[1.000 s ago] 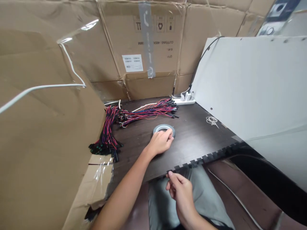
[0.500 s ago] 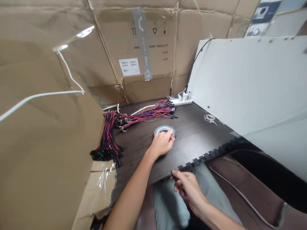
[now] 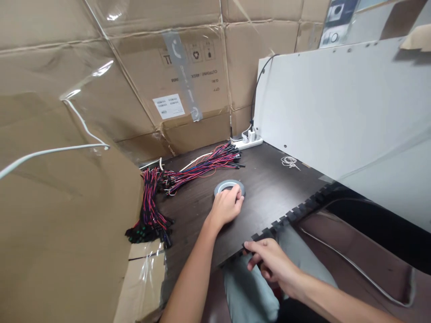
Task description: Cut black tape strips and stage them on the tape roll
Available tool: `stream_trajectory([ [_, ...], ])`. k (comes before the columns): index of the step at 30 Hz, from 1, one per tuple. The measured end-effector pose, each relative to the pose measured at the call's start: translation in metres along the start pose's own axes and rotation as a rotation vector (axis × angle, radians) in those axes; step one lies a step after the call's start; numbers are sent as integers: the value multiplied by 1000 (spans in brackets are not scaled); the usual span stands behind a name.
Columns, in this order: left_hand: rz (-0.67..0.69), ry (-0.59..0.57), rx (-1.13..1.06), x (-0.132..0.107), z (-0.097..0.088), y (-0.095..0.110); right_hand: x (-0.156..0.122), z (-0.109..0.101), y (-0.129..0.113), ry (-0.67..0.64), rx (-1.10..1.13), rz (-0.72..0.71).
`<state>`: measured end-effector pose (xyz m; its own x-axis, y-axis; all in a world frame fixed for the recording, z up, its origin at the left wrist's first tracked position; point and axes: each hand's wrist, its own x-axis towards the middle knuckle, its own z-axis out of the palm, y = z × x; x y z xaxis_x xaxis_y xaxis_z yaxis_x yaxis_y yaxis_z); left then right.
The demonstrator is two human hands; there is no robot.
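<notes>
My left hand [image 3: 226, 206] rests on the near edge of a grey tape roll [image 3: 230, 186] lying flat on the dark wooden table [image 3: 269, 193], fingers curled over its rim. My right hand [image 3: 273, 264] is at the table's notched front edge, over my lap, with thumb and fingers pinched together on something too small to make out. Two bundles of red, blue and black wires lie beyond the roll: one [image 3: 205, 164] stretched across the back of the table, one [image 3: 150, 204] hanging at the left edge.
Cardboard boxes [image 3: 67, 188] wall in the left side and the back. A white panel [image 3: 336, 116] stands along the right. A white power strip [image 3: 249, 142] with a black cable sits at the back corner. A small white wire tangle [image 3: 289, 161] lies near the panel.
The view has swung left and down slightly. My right hand has shifted a little right along the table's front edge. My left hand stays on the tape roll.
</notes>
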<state>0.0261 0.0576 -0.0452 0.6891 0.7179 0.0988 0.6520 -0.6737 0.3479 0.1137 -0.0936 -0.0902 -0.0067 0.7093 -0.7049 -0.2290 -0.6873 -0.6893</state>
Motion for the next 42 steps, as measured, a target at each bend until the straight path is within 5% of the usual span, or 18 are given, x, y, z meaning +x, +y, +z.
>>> stream_trajectory([
  [11, 18, -8, -15, 3, 4, -2, -24, -13, 15, -60, 31, 109],
  [16, 0, 31, -146, 4, 6, -5, -37, -22, -4, -130, -147, -186],
  [23, 23, 41, -722, 4, 7, -7, 12, -46, -86, 321, -408, -982],
  [28, 31, 2, -1113, 5, 12, -7, 47, -45, -98, 475, -586, -1305],
  [33, 42, 28, -1107, 4, 14, -6, 51, -40, -92, 630, -677, -1483],
  [42, 78, 77, -966, -2, 11, 0, 51, -43, -93, 612, -641, -1436],
])
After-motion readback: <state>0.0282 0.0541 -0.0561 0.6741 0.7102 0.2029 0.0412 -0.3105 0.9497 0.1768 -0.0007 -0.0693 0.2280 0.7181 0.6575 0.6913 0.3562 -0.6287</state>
